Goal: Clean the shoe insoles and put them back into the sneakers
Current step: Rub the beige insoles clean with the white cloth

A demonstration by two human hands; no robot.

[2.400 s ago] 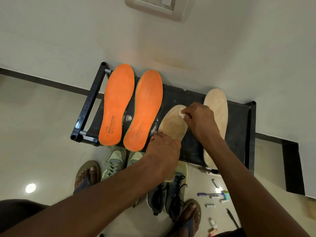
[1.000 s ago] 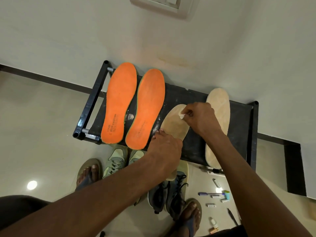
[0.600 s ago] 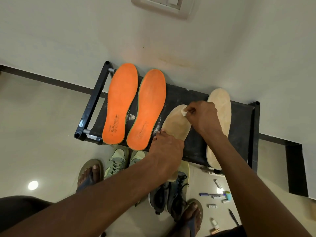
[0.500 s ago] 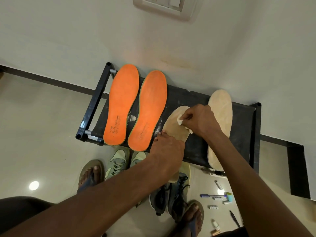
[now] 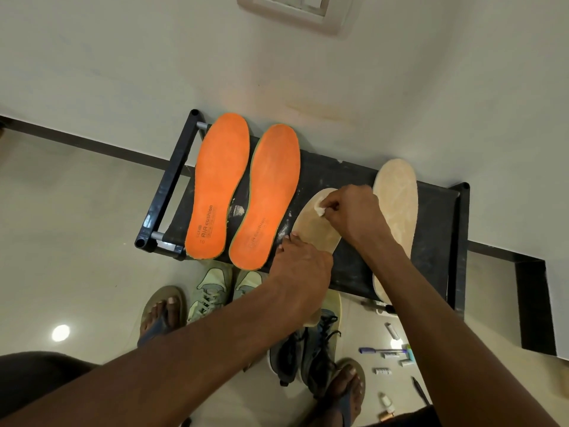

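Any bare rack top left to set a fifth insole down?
Only the rack's right end, between the right beige insole and the frame. Gaps between the orange insoles and around both hands are too narrow.

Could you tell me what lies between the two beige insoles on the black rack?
In the head view, the right hand, pinching a small white wipe, and a strip of bare black rack lie between the beige insoles.

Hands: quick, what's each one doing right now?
Left hand: holds down the beige insole; whether the fingers curl round its edge cannot be told.
Right hand: pinches a white wipe.
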